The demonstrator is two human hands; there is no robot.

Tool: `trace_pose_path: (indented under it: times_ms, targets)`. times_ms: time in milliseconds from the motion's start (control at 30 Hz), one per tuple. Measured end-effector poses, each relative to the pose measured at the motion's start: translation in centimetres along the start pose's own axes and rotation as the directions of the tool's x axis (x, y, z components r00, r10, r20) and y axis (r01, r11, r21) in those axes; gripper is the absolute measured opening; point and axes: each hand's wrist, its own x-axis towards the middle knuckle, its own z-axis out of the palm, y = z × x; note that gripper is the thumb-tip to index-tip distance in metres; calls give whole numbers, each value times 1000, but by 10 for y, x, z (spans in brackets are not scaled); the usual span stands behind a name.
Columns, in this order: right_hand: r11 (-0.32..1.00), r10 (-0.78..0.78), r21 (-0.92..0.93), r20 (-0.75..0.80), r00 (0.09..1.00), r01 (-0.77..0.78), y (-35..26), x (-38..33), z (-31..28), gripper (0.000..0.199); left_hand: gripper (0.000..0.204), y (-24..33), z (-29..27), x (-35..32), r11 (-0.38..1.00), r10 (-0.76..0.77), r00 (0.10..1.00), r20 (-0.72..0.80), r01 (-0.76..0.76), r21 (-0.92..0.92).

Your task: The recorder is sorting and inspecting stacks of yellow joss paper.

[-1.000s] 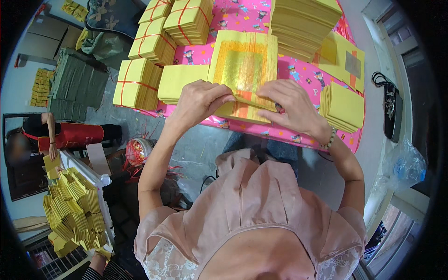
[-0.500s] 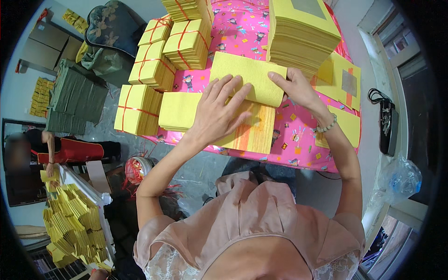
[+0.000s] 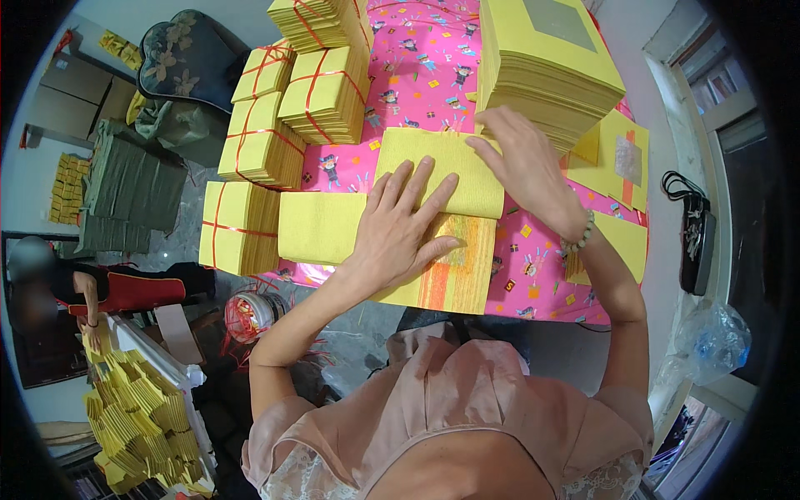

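Note:
My left hand (image 3: 398, 223) lies flat with fingers spread, pressing on a folded yellow ribbed paper sheet (image 3: 468, 185). Under that sheet is a pile of yellow paper (image 3: 471, 279) with an orange and gold patch. Another folded yellow paper pile (image 3: 319, 223) sits left of my left wrist. My right hand (image 3: 533, 171) is over the far right corner of the folded sheet, fingers stretched out and thumb apart, with nothing visible in it. Its fingertips are close to the front of a tall stack of yellow paper (image 3: 542, 93).
Bundles of yellow paper tied with red string (image 3: 237, 225) stand along the left of the pink patterned table (image 3: 533, 250). Loose yellow sheets (image 3: 617, 246) lie at the right. Below left, another person (image 3: 92, 292) works beside a heap of yellow paper (image 3: 146, 408).
My right hand has let go of the folded sheet's right edge and moved to its far corner, near the tall stack. My left hand still presses the sheet. The view has shifted slightly.

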Motion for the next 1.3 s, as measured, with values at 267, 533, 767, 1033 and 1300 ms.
trace_pose_path:
  times_ms: [267,533,767,1033,1300]
  targets:
    - [976,-26,207,421,907,-68,17,28,36,41,74,-1,4,3,999,-19,999,30,20,-46]
    - [972,19,194,504,863,-135,15,29,34,43,74,-2,5,3,997,-31,997,68,35,-67]
    - [974,11,198,447,895,-111,18,26,43,44,75,-3,5,4,995,-54,995,90,61,-82]
    - [966,-11,234,474,880,-113,19,28,41,45,78,-1,6,6,995,-57,992,110,65,-80]
    - [985,-170,45,246,954,164,-17,-32,5,45,80,-3,7,4,992,-89,987,131,99,-73]
